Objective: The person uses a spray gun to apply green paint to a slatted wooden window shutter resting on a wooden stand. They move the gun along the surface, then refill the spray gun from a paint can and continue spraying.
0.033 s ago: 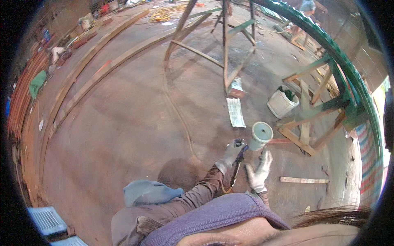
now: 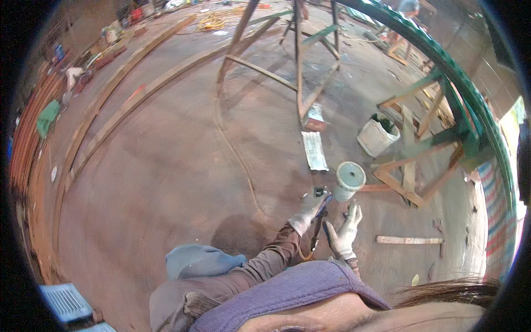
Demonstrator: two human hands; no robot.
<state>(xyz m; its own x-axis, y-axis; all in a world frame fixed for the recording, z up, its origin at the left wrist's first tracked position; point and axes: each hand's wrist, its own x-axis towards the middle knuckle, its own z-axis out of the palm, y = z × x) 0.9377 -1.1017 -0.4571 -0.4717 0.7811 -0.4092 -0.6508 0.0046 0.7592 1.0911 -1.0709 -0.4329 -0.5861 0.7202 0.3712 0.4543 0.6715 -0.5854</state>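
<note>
My left hand [image 2: 307, 212], in a pale glove, is closed around a spray gun [image 2: 319, 217] with a dark handle. A thin yellowish hose [image 2: 303, 254] runs from the bottom of the handle toward my body. The gun's pale round cup [image 2: 350, 177] sits above and to the right of my left hand, its lid facing up. Below the cup is my right hand [image 2: 345, 235], also gloved, with fingers apart and nothing in them. Whether its fingertips touch the cup's underside, I cannot tell.
A green-painted curved beam [image 2: 442, 52] arches along the right, above wooden trestles [image 2: 406, 149]. Beside them stands a white bucket [image 2: 378, 137] with dark green contents. A metal-legged stand [image 2: 299, 66] rises ahead. Long timbers [image 2: 119, 110] lie left. A hammer-like tool [image 2: 409, 240] rests right.
The whole view has shifted slightly. My right hand has moved a little beneath the cup, while my left hand keeps its hold on the spray gun.
</note>
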